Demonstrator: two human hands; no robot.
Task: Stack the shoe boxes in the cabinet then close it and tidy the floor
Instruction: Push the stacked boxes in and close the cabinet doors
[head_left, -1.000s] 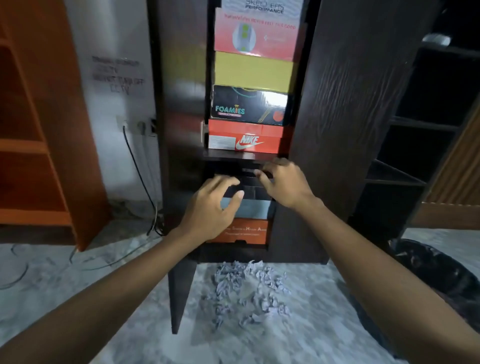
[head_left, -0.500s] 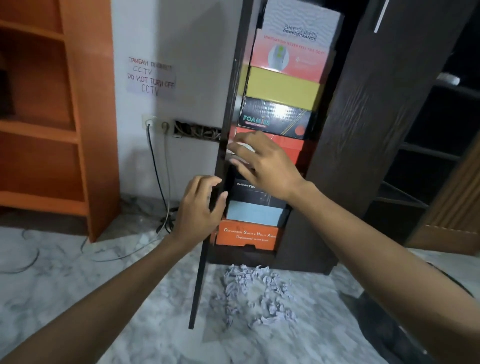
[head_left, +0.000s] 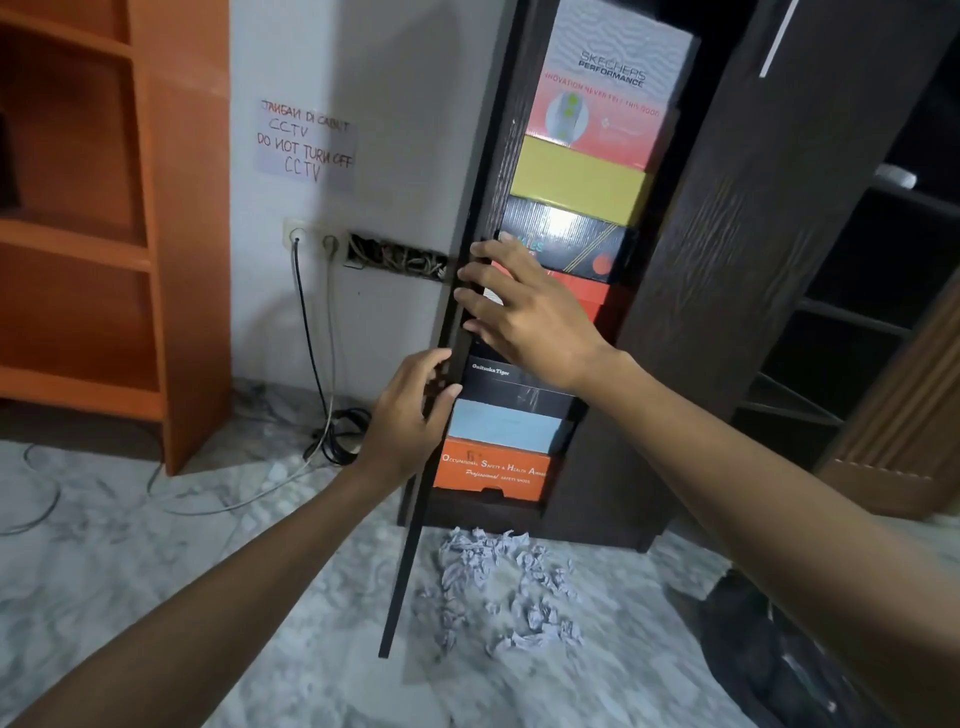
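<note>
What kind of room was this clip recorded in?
Probably a storage or back room: a dark cabinet stacked with shoe boxes, a handwritten CCTV note above wall sockets, and crumpled paper on the marble floor.

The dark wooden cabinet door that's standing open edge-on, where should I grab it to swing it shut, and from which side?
Take the dark wooden cabinet door by its thin free edge around mid-height, coming from the left, outer side. It is a tall flat panel with no handle showing, so the edge is the only hold. The left hand already wraps it there; the right hand lies with straight fingers just above.
</note>
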